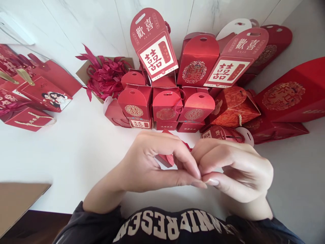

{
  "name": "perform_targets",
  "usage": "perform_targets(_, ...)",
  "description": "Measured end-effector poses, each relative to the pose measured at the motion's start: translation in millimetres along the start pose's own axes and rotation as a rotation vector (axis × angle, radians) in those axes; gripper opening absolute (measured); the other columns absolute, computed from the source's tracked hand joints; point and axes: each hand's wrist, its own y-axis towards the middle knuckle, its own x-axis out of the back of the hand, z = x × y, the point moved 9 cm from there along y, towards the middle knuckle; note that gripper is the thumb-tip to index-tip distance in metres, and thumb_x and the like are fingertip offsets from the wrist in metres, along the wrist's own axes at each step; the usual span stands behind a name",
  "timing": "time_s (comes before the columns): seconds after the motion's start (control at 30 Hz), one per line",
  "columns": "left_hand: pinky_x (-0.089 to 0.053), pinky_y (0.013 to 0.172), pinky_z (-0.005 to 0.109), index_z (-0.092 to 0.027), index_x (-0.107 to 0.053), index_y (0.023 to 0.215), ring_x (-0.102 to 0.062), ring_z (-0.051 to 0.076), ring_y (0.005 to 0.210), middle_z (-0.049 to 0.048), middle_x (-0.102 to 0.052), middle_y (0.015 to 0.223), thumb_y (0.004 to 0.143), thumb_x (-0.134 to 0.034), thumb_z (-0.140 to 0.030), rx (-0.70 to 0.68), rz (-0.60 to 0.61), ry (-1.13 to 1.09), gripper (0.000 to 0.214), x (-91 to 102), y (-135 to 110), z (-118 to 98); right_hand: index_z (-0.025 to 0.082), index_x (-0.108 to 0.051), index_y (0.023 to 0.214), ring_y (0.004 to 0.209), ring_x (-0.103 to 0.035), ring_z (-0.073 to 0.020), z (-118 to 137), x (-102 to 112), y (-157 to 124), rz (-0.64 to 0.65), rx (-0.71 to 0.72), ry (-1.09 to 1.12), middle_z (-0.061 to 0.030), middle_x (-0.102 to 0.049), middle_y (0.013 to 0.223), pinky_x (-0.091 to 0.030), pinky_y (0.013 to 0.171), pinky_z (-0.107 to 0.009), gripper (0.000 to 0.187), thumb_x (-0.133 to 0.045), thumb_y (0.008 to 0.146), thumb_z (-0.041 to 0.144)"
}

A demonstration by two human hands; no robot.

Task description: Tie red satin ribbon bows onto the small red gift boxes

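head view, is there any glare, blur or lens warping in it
Head view: the white table is bright, without harsh glare; head view: seams on the wall fan outward toward the top, suggesting wide-angle stretch; head view: large print on the boxes reads clearly, and the left hand and right hand show no obvious motion blur.

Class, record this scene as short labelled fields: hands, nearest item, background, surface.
Hands: left hand and right hand, fingertips pinched and meeting; anything between them cannot be made out
Just beyond hands: red box, partly hidden
Background: red gift boxes, some stacked
Far left: red bags
Between bags and gift boxes: dark pink ribbons, heaped
Surface: white table
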Motion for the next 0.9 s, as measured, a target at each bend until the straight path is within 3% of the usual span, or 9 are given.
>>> perform_targets(0.5,-0.05,0.055,0.024,-0.014,-0.072,0.071,-0.063,0.013,0.059,0.0056,-0.071,0.065,0.07,-0.083,-0.027,0.057,0.011,-0.084,0.017,-2.6,1.1,9.1,0.013,-0.066,0.086,0.069,-0.064,-0.0131,-3.2,1.9,4.6,0.032,0.003,-0.014,-0.0061,-0.068,0.075,-0.056,0.061,-0.025,0.006,-0.065,0.09,0.018)
perform_targets(0.9,-0.049,0.054,0.023,-0.016,-0.073,0.071,-0.063,0.013,0.06,0.0054,-0.072,0.067,0.07,-0.083,-0.025,0.038,-0.008,-0.037,0.014,-1.1,1.2,9.1,0.01,-0.065,0.086,0.067,-0.061,-0.015,-1.0,3.9,-3.8,-0.059,0.006,-0.05,-0.0056,-0.064,0.072,-0.052,0.058,-0.028,0.004,-0.067,0.083,0.009)
